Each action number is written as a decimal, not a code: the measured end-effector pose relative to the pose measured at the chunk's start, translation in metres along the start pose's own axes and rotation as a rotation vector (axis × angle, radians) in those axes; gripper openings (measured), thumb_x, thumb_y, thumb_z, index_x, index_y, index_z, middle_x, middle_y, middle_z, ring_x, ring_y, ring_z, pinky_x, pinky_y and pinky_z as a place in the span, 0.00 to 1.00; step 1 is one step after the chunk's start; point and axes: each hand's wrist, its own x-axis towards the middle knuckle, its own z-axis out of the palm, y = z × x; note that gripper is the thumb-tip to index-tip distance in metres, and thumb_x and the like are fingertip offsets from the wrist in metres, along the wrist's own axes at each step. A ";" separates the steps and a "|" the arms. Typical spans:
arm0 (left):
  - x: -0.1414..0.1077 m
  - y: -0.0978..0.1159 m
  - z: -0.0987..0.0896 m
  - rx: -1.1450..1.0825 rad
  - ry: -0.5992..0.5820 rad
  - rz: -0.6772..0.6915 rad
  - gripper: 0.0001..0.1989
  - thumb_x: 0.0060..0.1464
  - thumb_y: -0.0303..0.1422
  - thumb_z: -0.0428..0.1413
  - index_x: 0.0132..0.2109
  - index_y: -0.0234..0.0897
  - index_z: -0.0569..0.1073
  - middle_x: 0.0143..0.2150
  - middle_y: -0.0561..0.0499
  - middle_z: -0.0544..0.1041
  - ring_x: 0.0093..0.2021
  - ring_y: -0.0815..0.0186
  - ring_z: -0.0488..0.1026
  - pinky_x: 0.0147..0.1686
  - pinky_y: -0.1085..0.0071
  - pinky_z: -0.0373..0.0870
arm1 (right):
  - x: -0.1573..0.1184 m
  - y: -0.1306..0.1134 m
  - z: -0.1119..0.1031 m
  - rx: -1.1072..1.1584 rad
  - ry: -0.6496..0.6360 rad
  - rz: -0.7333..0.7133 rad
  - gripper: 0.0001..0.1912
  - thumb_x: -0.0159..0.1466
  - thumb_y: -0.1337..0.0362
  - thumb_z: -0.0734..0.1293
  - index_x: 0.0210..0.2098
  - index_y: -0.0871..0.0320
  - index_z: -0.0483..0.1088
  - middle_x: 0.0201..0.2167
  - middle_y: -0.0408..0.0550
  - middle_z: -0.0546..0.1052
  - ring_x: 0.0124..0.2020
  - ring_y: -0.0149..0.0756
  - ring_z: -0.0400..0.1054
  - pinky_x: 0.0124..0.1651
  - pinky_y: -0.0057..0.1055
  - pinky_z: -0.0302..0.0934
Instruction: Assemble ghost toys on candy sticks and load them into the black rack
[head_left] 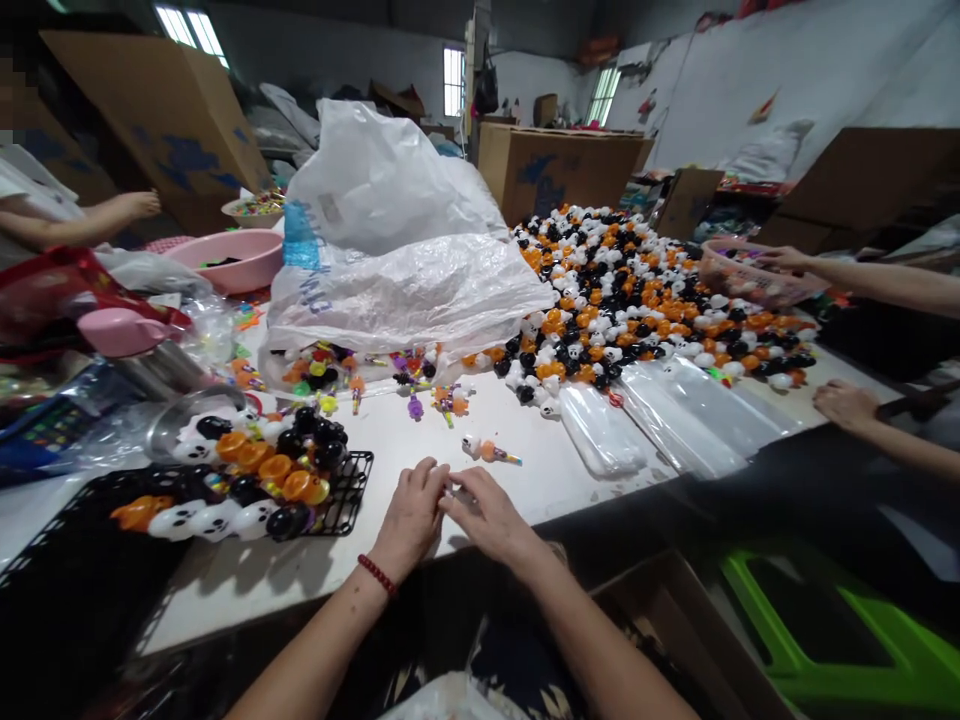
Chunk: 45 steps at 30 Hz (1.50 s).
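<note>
At the table's near edge my left hand (pixel 411 512), with red beads on its wrist, and my right hand (pixel 491 515) meet at the fingertips. Both are closed in a pinch; whatever they hold is small and mostly hidden by the fingers. Just beyond them lie a white skull-like piece (pixel 471 446) and an orange pumpkin piece (pixel 491 452) with a colourful stick-like end. To the left, a black plastic basket (pixel 358 490) bears rows of white ghost-faced, orange and black figures (pixel 217 520).
A large heap of orange, black and white pieces (pixel 600 290) covers the right back. Clear plastic bags (pixel 600 430) lie before it. A big white sack (pixel 405 200) stands behind. At right, another person's hand (pixel 847 405) rests on the table, their other at a pink basket (pixel 757 275).
</note>
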 end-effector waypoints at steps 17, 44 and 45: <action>0.022 -0.011 -0.015 -1.075 0.170 -0.629 0.23 0.55 0.42 0.57 0.55 0.38 0.68 0.45 0.48 0.72 0.30 0.73 0.66 0.28 0.76 0.65 | 0.070 0.038 -0.043 -0.478 0.146 0.030 0.18 0.68 0.64 0.60 0.55 0.63 0.65 0.47 0.60 0.71 0.45 0.44 0.68 0.49 0.39 0.65; 0.035 -0.018 -0.013 -1.479 0.250 -0.679 0.26 0.56 0.58 0.51 0.36 0.37 0.64 0.24 0.54 0.73 0.15 0.78 0.59 0.13 0.82 0.46 | 0.147 0.016 0.020 -0.968 -0.279 0.048 0.11 0.69 0.63 0.60 0.46 0.56 0.72 0.46 0.56 0.75 0.49 0.47 0.64 0.50 0.40 0.54; 0.035 -0.018 -0.013 -1.470 0.260 -0.689 0.26 0.56 0.58 0.51 0.36 0.37 0.64 0.24 0.54 0.73 0.15 0.78 0.60 0.13 0.82 0.46 | 0.149 0.015 0.020 -0.974 -0.269 0.057 0.12 0.69 0.63 0.60 0.46 0.57 0.72 0.47 0.58 0.74 0.50 0.48 0.64 0.50 0.40 0.54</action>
